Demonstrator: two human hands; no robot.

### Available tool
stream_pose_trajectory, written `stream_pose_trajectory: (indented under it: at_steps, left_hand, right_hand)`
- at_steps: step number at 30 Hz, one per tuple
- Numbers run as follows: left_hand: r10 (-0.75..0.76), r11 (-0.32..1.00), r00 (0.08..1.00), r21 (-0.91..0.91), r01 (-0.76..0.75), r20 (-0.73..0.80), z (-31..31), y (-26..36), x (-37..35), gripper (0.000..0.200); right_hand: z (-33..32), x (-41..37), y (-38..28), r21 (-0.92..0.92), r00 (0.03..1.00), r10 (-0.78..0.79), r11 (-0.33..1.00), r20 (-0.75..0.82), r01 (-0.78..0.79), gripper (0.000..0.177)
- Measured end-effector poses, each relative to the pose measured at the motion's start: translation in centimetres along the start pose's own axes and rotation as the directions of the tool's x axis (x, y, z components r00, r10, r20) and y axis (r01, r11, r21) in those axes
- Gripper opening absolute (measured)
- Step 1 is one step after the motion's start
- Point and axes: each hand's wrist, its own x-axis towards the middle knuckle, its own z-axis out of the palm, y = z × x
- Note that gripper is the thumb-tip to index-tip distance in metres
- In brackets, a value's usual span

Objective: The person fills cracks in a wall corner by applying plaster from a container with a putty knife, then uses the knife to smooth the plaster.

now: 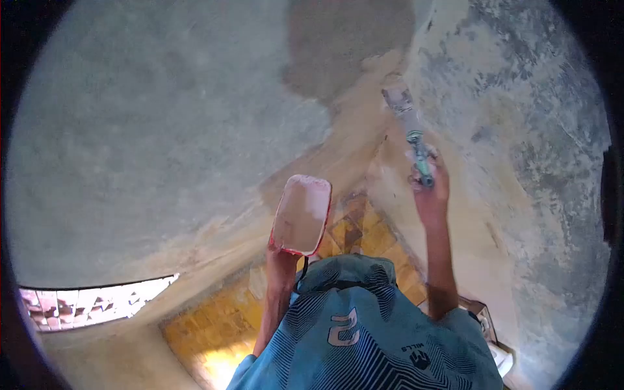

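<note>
My left hand grips a red rectangular tray from below; the tray holds pale, creamy paint or plaster. My right hand is raised and shut on the green handle of a paint brush. The brush's bristle end touches the wall corner, where a fresh pale coat borders a darker grey patch. Both forearms reach up from my blue striped shirt.
Two rough grey walls meet in a corner ahead, the right wall blotchy and weathered. Yellow-orange patterned floor tiles lie below. A bright opening with latticework sits at the lower left. A white object is at the lower right.
</note>
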Motion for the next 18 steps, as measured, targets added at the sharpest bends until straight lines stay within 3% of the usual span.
stream_pose_trajectory:
  at_steps: [2, 5, 8, 10, 11, 14, 16, 18]
  left_hand:
    - [0.019, 1.000, 1.000, -0.009, -0.019, 0.024, -1.2, 1.3, -0.2, 0.067]
    - [0.008, 1.000, 1.000, 0.024, -0.009, 0.030, 0.3, 0.1, -0.6, 0.068]
    - [0.015, 0.994, 0.997, 0.107, -0.008, -0.070, 1.5, 1.3, -1.1, 0.060]
    - [0.029, 0.998, 0.997, 0.066, -0.024, -0.075, 1.4, 1.2, -1.7, 0.047]
    - [0.041, 0.990, 0.998, 0.140, -0.035, -0.046, 0.7, 1.0, -1.9, 0.047]
    - [0.043, 0.975, 0.998, 0.219, -0.035, -0.034, -0.7, 0.9, -1.9, 0.046]
    - [-0.008, 0.997, 0.992, 0.080, 0.019, -0.128, 0.6, 1.5, -2.5, 0.045]
    - [0.001, 0.997, 0.990, 0.071, 0.009, -0.138, 1.1, 1.9, -3.0, 0.047]
  right_hand:
    - [3.6, -0.6, 3.3, -0.123, 0.966, -0.158, 0.983, -0.205, 0.135, 0.048]
    - [5.0, 0.4, 3.6, -0.333, 0.902, -0.261, 0.932, -0.343, 0.143, 0.044]
    - [6.1, 2.5, 7.0, -0.450, 0.862, -0.379, 0.869, -0.336, 0.206, 0.045]
    - [6.0, 4.9, 9.3, -0.628, 0.790, -0.529, 0.738, -0.310, 0.248, 0.048]
    - [6.1, 6.0, 10.2, -0.707, 0.752, -0.596, 0.659, -0.283, 0.257, 0.049]
    - [8.1, 8.3, 11.3, -0.772, 0.724, -0.643, 0.584, -0.250, 0.252, 0.053]
    - [9.9, 8.6, 12.8, -0.768, 0.758, -0.600, 0.603, -0.257, 0.217, 0.054]
    - [11.7, 7.8, 14.2, -0.778, 0.769, -0.605, 0.578, -0.205, 0.247, 0.058]
